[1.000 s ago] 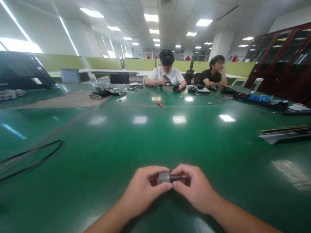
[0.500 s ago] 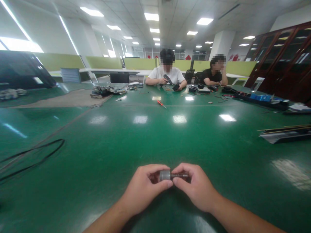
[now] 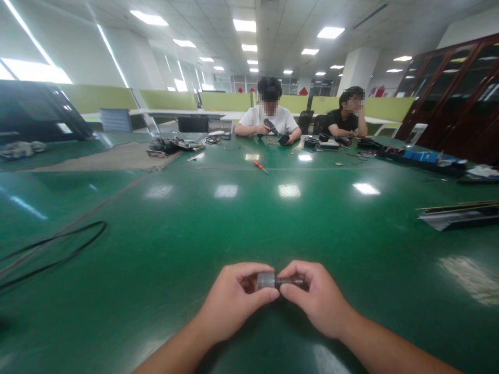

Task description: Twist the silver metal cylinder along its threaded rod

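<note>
Close in front of me, a metal cylinder with a shaft (image 3: 266, 280) lies level between my hands, just over the green table. Its left end is a short, wide grey drum; a thin dark rod, which seems ridged, sticks out to the right. My left hand (image 3: 230, 298) is closed round the drum, thumb below and fingers above. On the rod side, my right hand (image 3: 322, 298) pinches the shaft near the drum with thumb and forefinger. The fingers partly cover both ends of the part.
A black cable (image 3: 83, 239) loops on the left of the green table (image 3: 249, 228). Farther off lies an orange screwdriver (image 3: 260, 166). A metal channel (image 3: 460, 215) rests at right. Two people sit across the table; one holds a power drill (image 3: 270, 125).
Very little differs. The view has shifted by a few pixels, and my right fingertips sit slightly farther along the shaft. Both hands keep their hold.
</note>
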A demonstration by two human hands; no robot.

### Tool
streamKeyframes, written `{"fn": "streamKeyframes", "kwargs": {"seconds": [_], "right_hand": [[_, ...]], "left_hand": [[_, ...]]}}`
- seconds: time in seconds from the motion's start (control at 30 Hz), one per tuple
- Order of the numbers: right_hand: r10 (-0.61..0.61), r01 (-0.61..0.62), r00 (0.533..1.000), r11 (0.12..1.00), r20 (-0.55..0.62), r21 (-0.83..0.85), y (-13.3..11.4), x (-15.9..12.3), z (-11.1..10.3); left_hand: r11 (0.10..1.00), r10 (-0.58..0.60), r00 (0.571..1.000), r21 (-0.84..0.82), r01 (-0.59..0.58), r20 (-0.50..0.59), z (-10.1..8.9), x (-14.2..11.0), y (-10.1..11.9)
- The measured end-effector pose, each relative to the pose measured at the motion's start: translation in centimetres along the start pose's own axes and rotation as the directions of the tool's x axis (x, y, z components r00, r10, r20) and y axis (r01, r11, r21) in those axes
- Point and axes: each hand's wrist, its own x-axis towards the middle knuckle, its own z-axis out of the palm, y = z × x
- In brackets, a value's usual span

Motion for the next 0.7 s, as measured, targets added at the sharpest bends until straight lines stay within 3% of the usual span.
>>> {"fn": "streamKeyframes", "kwargs": {"seconds": [0.7], "right_hand": [[-0.023,0.023,1.0,0.999,-0.01,-0.025,0.13,0.02,0.11]], "left_hand": [[0.999,0.023,0.999,-0.03,-0.023,0.023,-0.1,0.01,-0.38]]}}
